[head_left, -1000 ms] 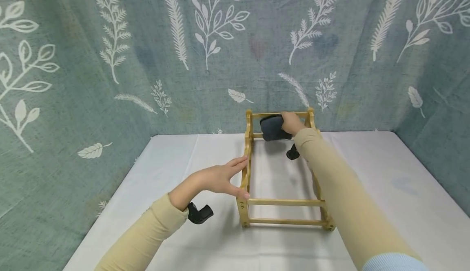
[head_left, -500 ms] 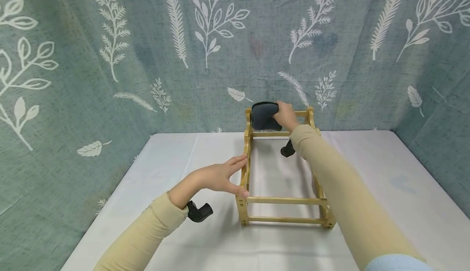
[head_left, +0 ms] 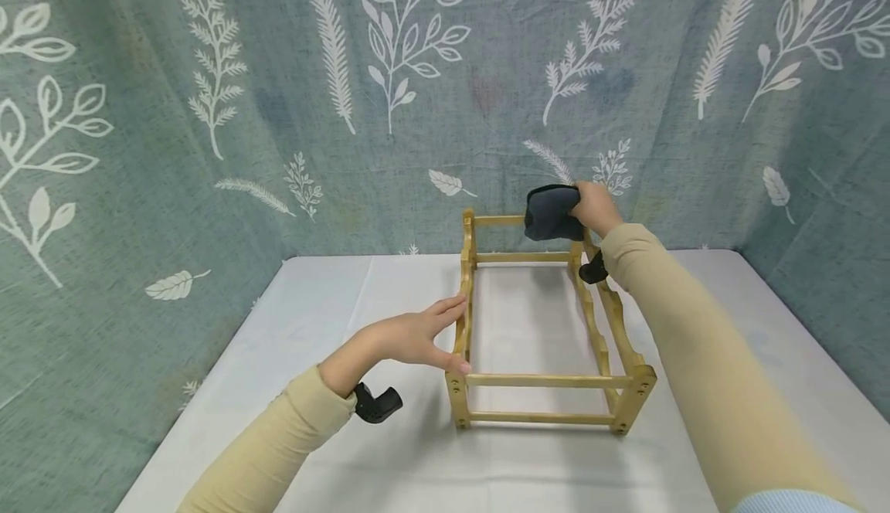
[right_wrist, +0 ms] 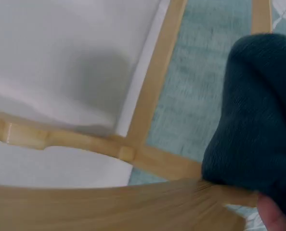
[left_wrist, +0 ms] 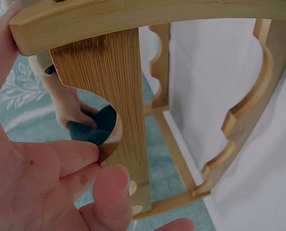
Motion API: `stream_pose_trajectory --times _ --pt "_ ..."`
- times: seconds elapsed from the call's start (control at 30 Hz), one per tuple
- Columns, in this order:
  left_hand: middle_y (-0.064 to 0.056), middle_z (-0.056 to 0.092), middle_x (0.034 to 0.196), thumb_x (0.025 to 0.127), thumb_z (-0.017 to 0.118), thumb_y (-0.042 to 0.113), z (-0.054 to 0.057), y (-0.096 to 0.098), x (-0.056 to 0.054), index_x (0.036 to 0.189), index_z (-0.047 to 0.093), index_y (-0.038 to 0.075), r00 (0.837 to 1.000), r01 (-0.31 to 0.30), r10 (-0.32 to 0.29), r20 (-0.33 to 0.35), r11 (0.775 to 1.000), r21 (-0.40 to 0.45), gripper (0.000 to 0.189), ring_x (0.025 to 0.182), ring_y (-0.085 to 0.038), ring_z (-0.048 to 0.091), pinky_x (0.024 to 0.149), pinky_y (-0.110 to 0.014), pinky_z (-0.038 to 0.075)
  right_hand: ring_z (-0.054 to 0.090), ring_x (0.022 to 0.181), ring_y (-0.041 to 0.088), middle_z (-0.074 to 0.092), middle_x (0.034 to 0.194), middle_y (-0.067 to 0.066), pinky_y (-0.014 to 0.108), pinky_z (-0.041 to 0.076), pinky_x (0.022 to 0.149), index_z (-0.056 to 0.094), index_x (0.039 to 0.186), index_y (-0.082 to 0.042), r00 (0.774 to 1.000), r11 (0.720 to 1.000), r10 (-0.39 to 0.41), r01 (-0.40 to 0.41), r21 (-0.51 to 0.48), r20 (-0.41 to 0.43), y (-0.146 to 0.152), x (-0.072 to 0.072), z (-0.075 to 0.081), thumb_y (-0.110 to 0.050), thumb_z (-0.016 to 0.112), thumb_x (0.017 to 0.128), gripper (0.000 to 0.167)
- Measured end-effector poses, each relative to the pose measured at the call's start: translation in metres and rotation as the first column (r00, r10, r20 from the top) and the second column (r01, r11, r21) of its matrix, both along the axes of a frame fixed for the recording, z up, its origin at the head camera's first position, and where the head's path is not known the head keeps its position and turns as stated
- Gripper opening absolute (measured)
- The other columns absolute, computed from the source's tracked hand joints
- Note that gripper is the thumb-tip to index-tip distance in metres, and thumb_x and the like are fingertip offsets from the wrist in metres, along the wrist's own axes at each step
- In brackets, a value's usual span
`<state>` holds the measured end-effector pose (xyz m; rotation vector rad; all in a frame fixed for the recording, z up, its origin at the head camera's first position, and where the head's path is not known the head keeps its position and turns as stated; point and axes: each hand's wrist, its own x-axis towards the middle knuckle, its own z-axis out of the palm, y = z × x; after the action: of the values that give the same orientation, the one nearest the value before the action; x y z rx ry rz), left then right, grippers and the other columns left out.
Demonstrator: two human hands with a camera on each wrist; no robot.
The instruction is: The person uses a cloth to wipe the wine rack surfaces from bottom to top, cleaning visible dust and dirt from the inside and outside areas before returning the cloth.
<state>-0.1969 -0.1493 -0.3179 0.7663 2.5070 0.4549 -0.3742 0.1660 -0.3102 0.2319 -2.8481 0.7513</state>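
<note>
A folded dark blue cloth [head_left: 552, 213] is gripped in my right hand [head_left: 596, 204] at the far right corner of a light wooden rack [head_left: 549, 381]. In the right wrist view the cloth [right_wrist: 251, 120] overlaps the end of the rack's right side rail, with a fingertip [right_wrist: 273, 214] just below it. My left hand [head_left: 417, 337] holds the near left corner of the rack. The left wrist view has the thumb at the upper rail's end and fingers at the notch of the left side piece [left_wrist: 111, 72].
The rack has scalloped side rails and stands on a white-covered table [head_left: 334, 451]. A green-grey leaf-printed curtain [head_left: 417, 111] hangs close behind the rack and along the sides. Black camera mounts [head_left: 378, 403] sit at both wrists.
My right hand with the cloth lifts and swings left along the rack's far end, then moves right to the right rail's far corner. My left hand stays in place.
</note>
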Motion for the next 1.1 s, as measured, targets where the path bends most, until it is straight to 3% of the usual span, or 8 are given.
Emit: stream_pose_trajectory --times 0.23,0.4,0.5,0.63,0.73,0.9,1.0,1.1 --pt "0.009 -0.002 0.154 0.075 0.060 0.064 0.000 -0.001 0.001 0.149 0.006 0.022 1.000 -0.001 0.001 0.005 1.000 0.004 0.100 0.136 -0.020 0.025 0.103 -0.042 0.032 0.046 0.112 0.045 0.045 0.125 0.031 0.051 0.040 0.093 0.041 0.131 0.008 0.989 0.992 0.068 -0.053 -0.112 0.133 0.006 -0.001 -0.003 -0.008 0.061 0.087 0.050" --pt "0.007 -0.002 0.154 0.077 0.060 0.062 0.001 -0.001 0.002 0.149 0.006 0.021 1.000 -0.002 0.002 0.013 1.000 0.005 0.099 0.136 -0.021 0.026 0.103 -0.042 0.032 0.053 0.107 0.040 0.045 0.127 0.028 0.042 0.048 0.085 0.037 0.134 0.003 0.946 0.964 0.175 -0.108 -0.243 0.273 -0.006 -0.007 -0.008 -0.018 0.063 0.088 0.057" --pt "0.006 -0.001 0.155 0.077 0.060 0.062 0.000 -0.002 0.002 0.149 0.007 0.021 1.000 -0.004 0.004 0.011 1.000 0.007 0.099 0.136 -0.021 0.027 0.102 -0.042 0.033 0.052 0.110 0.039 0.044 0.129 0.027 0.039 0.049 0.085 0.035 0.136 0.002 0.930 0.935 0.242 -0.149 -0.321 0.276 -0.018 -0.010 -0.011 -0.022 0.063 0.087 0.061" --pt "0.008 -0.002 0.154 0.076 0.061 0.062 0.000 -0.002 0.001 0.149 0.006 0.022 1.000 -0.001 0.001 0.015 1.000 0.008 0.100 0.136 -0.020 0.026 0.103 -0.042 0.032 0.051 0.110 0.038 0.044 0.131 0.025 0.043 0.050 0.083 0.033 0.141 -0.005 0.949 0.901 0.274 -0.196 -0.386 0.157 -0.036 -0.011 -0.016 -0.021 0.064 0.087 0.065" --pt "0.010 -0.003 0.154 0.075 0.061 0.063 -0.001 -0.001 0.001 0.149 0.005 0.023 1.000 -0.001 0.001 0.019 1.000 0.004 0.100 0.136 -0.019 0.026 0.103 -0.041 0.032 0.051 0.110 0.037 0.042 0.135 0.022 0.046 0.050 0.080 0.030 0.144 -0.015 0.960 0.897 0.279 -0.255 -0.361 0.015 -0.046 -0.010 -0.021 -0.018 0.065 0.086 0.068" --pt "0.009 -0.002 0.154 0.076 0.061 0.062 -0.002 -0.002 0.001 0.149 0.007 0.021 1.000 -0.009 0.009 0.023 1.000 0.007 0.100 0.135 -0.020 0.028 0.102 -0.042 0.033 0.044 0.119 0.035 0.042 0.135 0.018 0.046 0.042 0.092 0.041 0.139 -0.018 0.928 0.906 0.323 -0.360 -0.223 -0.186 -0.056 -0.009 -0.026 -0.010 0.060 0.089 0.055" --pt "0.008 -0.002 0.154 0.077 0.061 0.060 -0.001 -0.002 0.001 0.149 0.008 0.019 1.000 -0.010 0.010 0.022 1.000 0.012 0.098 0.136 -0.020 0.027 0.103 -0.042 0.033 0.044 0.118 0.035 0.044 0.130 0.018 0.045 0.043 0.088 0.050 0.132 -0.015 0.922 0.899 0.329 -0.372 -0.230 -0.204 -0.060 -0.010 -0.026 -0.005 0.056 0.090 0.044" --pt "0.009 -0.001 0.154 0.078 0.062 0.059 -0.001 -0.003 0.002 0.149 0.008 0.019 1.000 -0.012 0.012 0.018 1.000 0.011 0.098 0.135 -0.020 0.028 0.102 -0.041 0.033 0.045 0.115 0.035 0.042 0.130 0.019 0.045 0.046 0.080 0.051 0.132 -0.014 0.938 0.897 0.321 -0.346 -0.275 -0.131 -0.063 -0.012 -0.024 -0.005 0.054 0.092 0.041"
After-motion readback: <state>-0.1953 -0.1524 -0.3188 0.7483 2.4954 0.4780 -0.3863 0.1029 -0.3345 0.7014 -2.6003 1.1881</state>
